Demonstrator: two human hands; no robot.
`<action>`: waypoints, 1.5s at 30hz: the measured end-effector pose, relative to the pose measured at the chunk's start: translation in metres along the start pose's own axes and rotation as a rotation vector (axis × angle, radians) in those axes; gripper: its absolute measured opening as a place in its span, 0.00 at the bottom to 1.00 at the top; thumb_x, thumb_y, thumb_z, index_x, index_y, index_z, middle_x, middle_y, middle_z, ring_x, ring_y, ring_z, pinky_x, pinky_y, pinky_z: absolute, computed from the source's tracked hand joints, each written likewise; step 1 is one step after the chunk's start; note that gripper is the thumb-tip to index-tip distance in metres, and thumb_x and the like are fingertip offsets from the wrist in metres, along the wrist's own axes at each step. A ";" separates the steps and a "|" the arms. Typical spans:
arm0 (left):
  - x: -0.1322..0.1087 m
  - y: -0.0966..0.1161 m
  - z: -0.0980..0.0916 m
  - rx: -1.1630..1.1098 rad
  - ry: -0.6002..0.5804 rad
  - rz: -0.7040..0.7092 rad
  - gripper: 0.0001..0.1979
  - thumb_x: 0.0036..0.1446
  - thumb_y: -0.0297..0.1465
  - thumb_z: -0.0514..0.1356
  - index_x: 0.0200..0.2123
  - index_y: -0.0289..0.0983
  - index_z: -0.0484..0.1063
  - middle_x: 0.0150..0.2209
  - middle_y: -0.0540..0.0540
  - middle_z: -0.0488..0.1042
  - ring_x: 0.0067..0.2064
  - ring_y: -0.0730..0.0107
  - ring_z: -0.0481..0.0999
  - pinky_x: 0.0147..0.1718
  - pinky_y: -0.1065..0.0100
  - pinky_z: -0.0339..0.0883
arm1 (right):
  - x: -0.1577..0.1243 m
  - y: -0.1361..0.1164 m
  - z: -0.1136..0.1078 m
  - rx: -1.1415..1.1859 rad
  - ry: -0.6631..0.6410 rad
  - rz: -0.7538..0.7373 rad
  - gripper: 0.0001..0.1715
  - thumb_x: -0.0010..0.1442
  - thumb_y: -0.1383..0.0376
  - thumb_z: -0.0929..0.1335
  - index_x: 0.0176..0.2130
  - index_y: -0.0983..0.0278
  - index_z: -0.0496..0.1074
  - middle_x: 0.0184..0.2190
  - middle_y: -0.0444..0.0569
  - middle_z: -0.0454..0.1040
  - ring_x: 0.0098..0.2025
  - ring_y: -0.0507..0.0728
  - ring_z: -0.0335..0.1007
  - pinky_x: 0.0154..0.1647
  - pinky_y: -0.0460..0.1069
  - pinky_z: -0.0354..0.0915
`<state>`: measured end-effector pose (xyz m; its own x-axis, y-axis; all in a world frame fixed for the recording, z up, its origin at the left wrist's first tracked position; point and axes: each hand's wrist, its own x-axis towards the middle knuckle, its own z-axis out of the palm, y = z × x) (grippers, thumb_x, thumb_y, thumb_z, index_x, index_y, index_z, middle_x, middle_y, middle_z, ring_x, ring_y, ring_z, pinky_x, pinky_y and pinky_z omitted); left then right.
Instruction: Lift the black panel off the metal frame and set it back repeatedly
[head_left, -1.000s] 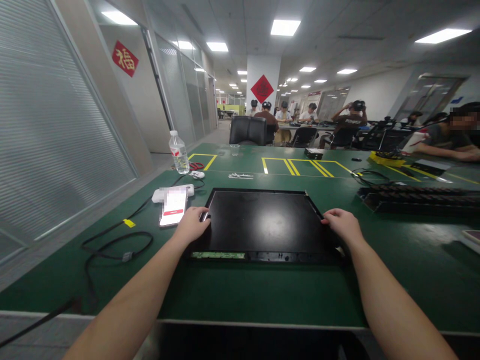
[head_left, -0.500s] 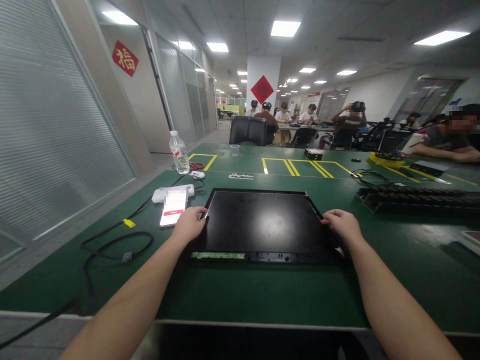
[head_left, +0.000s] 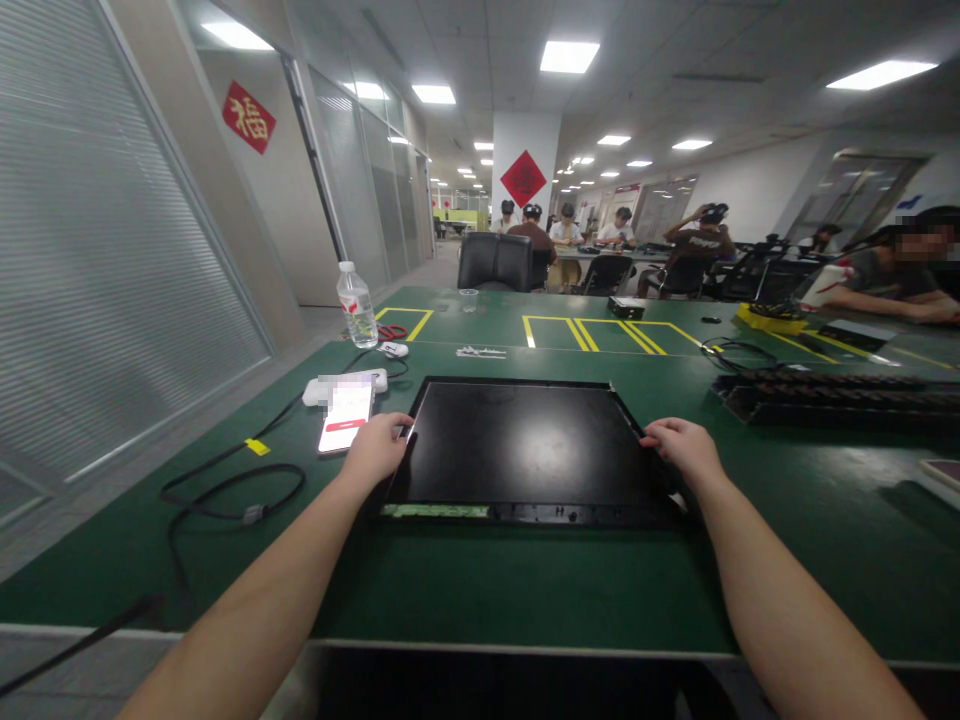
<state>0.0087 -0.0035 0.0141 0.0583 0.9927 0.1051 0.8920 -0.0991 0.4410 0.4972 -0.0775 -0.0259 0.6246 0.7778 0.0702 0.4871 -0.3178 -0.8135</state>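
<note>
A black flat display panel [head_left: 517,440] lies screen up on the green table, a green circuit strip [head_left: 435,511] showing along its near edge. My left hand [head_left: 380,445] grips the panel's left edge, thumb and fingers closed about the frame. On the opposite side, my right hand [head_left: 686,450] pinches the right edge in the same way. The undersides of the fingers are hidden by the panel and the hands. Just beyond my left hand lies a phone [head_left: 347,420] with a lit screen, leaning against a white power strip [head_left: 311,391].
A water bottle [head_left: 356,305] and red-handled scissors [head_left: 392,332] stand or lie at the back left. Black cable [head_left: 225,468] loops over the left of the table. To the right sits a long black rack-like part [head_left: 825,397]. People sit at tables further off.
Hardly anything differs. Both hands keep their hold on the panel's edges, and the view has shifted very slightly.
</note>
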 end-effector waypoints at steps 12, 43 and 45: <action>0.001 -0.002 -0.003 0.015 -0.025 0.070 0.18 0.56 0.27 0.60 0.49 0.37 0.80 0.48 0.38 0.81 0.44 0.56 0.82 0.44 0.64 0.73 | -0.019 -0.026 -0.003 -0.202 0.036 -0.069 0.10 0.50 0.60 0.67 0.31 0.59 0.78 0.27 0.48 0.81 0.35 0.59 0.75 0.33 0.50 0.62; 0.000 -0.004 -0.005 0.215 -0.040 0.030 0.08 0.59 0.28 0.55 0.34 0.38 0.75 0.35 0.40 0.81 0.39 0.55 0.80 0.32 0.65 0.65 | 0.003 0.004 0.004 -0.232 -0.028 -0.092 0.13 0.45 0.73 0.68 0.32 0.61 0.78 0.31 0.47 0.80 0.36 0.57 0.76 0.41 0.50 0.66; 0.001 -0.004 -0.007 0.187 -0.033 0.028 0.08 0.59 0.28 0.55 0.34 0.38 0.75 0.35 0.41 0.80 0.39 0.56 0.80 0.32 0.65 0.66 | 0.003 0.004 0.004 -0.230 -0.027 -0.092 0.14 0.44 0.73 0.68 0.33 0.61 0.78 0.32 0.47 0.80 0.35 0.57 0.76 0.40 0.50 0.66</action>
<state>0.0026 -0.0030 0.0185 0.0961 0.9918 0.0841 0.9573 -0.1153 0.2650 0.4984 -0.0747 -0.0312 0.5562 0.8225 0.1193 0.6688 -0.3578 -0.6517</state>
